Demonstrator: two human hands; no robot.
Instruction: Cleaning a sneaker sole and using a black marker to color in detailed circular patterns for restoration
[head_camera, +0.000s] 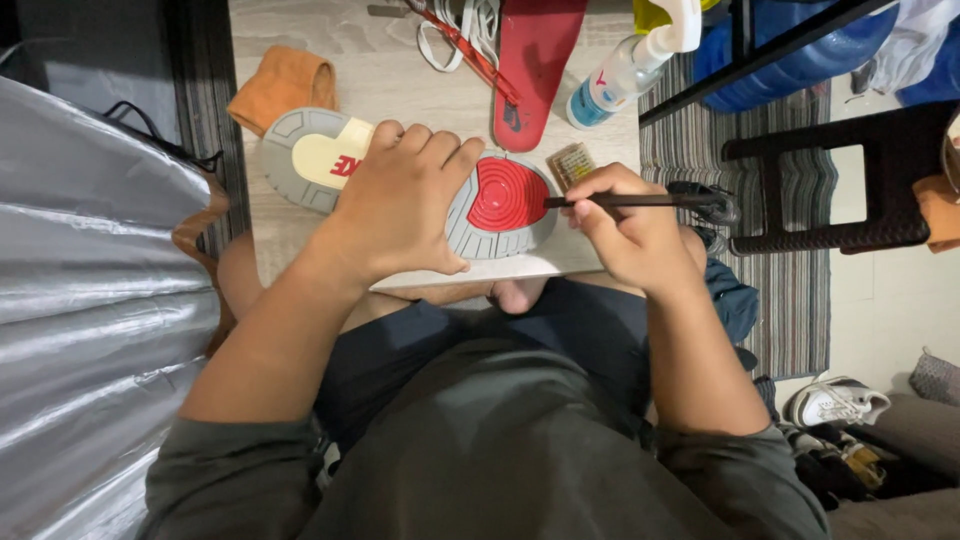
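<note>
Under the left hand (405, 205): flat, pinning shoe sole (300, 155) | right hand (625, 230): pinching brush (640, 201) | keep strokes short, inside red patch (508, 194).

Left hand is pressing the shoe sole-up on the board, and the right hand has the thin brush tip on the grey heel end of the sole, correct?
Not quite. In the head view the left hand does press the shoe sole-up on the board, but the right hand holds the brush with its tip at the red toe patch, not the grey heel end.

Left hand (405, 205) steadies shoe sole (400, 180); right hand (625, 225) holds brush (640, 201).
</note>
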